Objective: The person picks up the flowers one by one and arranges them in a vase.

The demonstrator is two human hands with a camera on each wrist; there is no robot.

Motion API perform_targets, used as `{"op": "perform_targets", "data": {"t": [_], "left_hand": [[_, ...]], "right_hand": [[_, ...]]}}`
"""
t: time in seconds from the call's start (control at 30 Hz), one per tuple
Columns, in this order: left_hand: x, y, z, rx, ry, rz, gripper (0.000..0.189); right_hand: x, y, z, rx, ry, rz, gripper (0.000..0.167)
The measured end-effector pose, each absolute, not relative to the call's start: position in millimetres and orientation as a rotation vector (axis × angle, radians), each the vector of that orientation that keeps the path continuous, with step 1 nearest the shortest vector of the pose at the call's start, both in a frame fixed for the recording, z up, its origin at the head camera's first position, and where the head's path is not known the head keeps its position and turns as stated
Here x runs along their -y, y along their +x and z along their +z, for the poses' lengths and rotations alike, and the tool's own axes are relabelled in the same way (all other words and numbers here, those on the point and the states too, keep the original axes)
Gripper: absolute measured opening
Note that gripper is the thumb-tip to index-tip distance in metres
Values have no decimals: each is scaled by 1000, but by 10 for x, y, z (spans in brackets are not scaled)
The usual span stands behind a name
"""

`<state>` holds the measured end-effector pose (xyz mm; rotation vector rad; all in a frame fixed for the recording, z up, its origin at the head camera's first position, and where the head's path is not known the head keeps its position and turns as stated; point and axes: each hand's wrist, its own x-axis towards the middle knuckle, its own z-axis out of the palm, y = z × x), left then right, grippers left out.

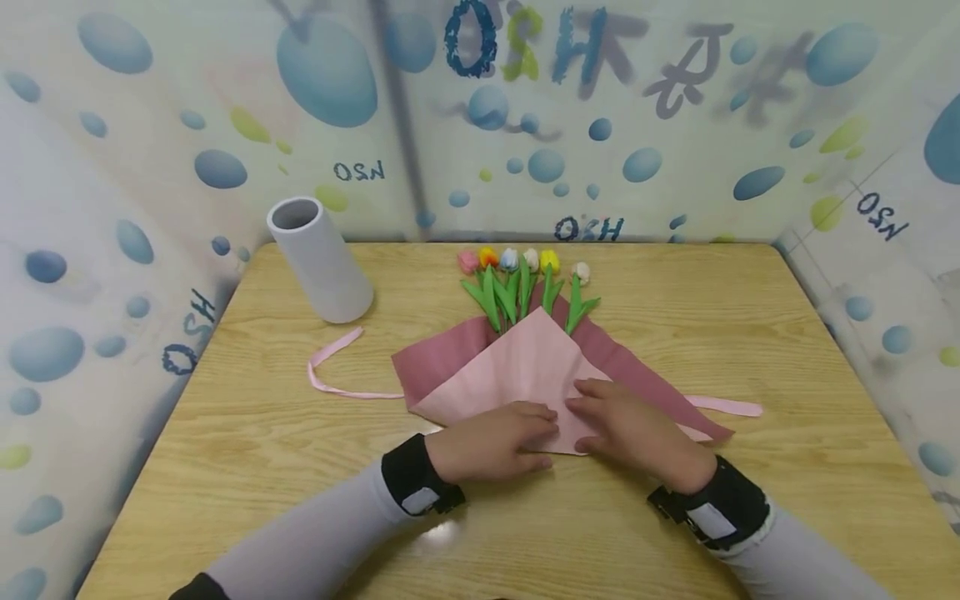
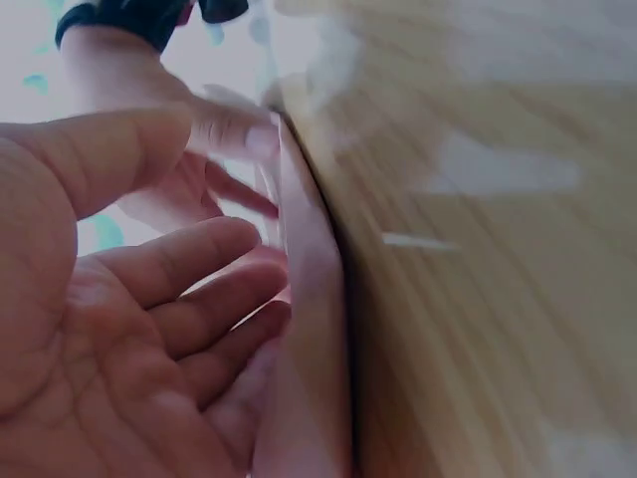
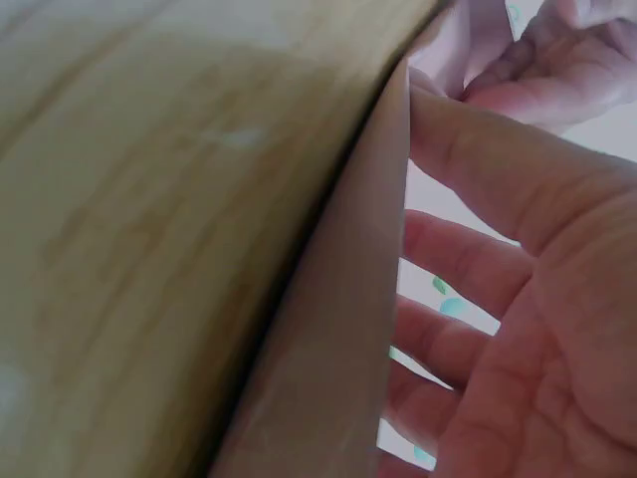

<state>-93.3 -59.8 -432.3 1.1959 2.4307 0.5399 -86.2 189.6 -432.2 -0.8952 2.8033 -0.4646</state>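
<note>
A bunch of artificial tulips (image 1: 512,292) in several colours lies on the table with its heads toward the far edge. Pink wrapping paper (image 1: 495,375), darker rose on its other face, is folded up over the stems and hides them. My left hand (image 1: 491,442) rests along the paper's near part, fingers loosely extended. From the other side, the spread fingers of my right hand (image 1: 637,425) touch the fold. In the right wrist view the right thumb (image 3: 478,159) lies against the paper near its folded edge. Neither hand curls round anything.
A white cylindrical vase (image 1: 322,267) stands at the back left. A pink ribbon (image 1: 352,393) passes under the paper, one end curling out on the left, the other straight on the right. The wooden table (image 1: 300,467) meets a patterned curtain (image 1: 540,125) behind.
</note>
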Motion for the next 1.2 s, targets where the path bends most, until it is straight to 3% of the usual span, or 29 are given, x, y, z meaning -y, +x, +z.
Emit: {"op": "perform_targets", "data": {"t": [0.53,0.97,1.2], "left_hand": [[1219,-1006,-4407,-2670,873,589,48],[1250,-1029,-4397,-2733,695,560,74],[1215,-1085,-4391,-2744,691,574,74]], "right_hand": [[-1923,-798,-4345,-2839,-834,-455,59],[-1951,-841,-4365,-2841,-702,-445,71],[-1976,-956,-4355,-2808,-707,-453,76]]}}
